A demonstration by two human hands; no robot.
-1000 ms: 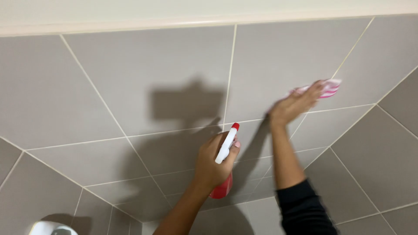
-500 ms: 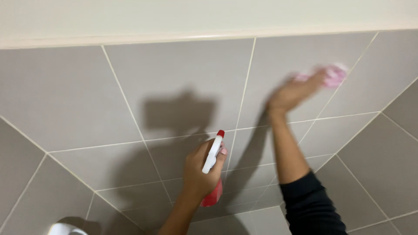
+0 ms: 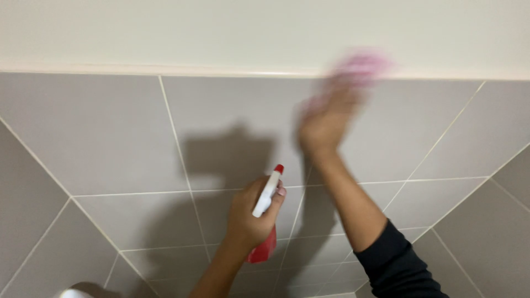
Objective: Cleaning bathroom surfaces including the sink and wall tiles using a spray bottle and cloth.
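Note:
My left hand [image 3: 249, 218] grips a red spray bottle [image 3: 265, 248] with a white trigger head and red nozzle tip, held upright in front of the grey tiled wall [image 3: 110, 143]. My right hand [image 3: 326, 118] is raised high and blurred by motion. It presses a pink cloth [image 3: 359, 66] flat against the wall at the top row of tiles, where the grey tiles meet the cream strip [image 3: 221, 33] above. A dark sleeve [image 3: 397, 265] covers my right forearm near the elbow.
Large grey tiles with pale grout lines fill the view, and the wall turns a corner at the right [image 3: 497, 193]. Shadows of my arms and the bottle fall on the tiles. A white rounded object [image 3: 74, 293] peeks in at the bottom left.
My right hand has swept the pink cloth leftward and up to the top edge of the tiles. The view has tilted upward, and the bottle hand has stayed about where it was.

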